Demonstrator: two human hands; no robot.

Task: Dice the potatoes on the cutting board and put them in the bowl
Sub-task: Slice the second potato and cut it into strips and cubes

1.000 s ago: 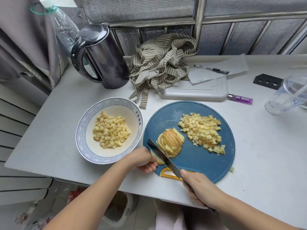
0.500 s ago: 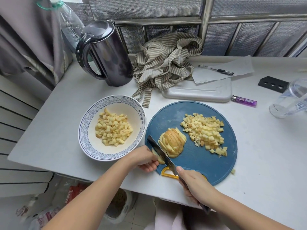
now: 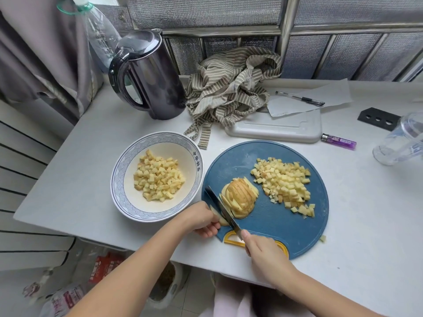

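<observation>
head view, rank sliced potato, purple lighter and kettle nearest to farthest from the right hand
From the right hand, gripping the knife:
1. sliced potato, just ahead on the cutting board
2. purple lighter, past the board, right side
3. kettle, far back left

You've got matt blue plastic in the cutting board (image 3: 274,227) | left of it, bowl (image 3: 119,179): glossy glazed ceramic | on it, knife (image 3: 219,204): dark matt blade | behind it, kettle (image 3: 158,83): glossy dark shell; striped apron (image 3: 229,88): soft woven cloth; lighter (image 3: 339,141): translucent purple plastic
</observation>
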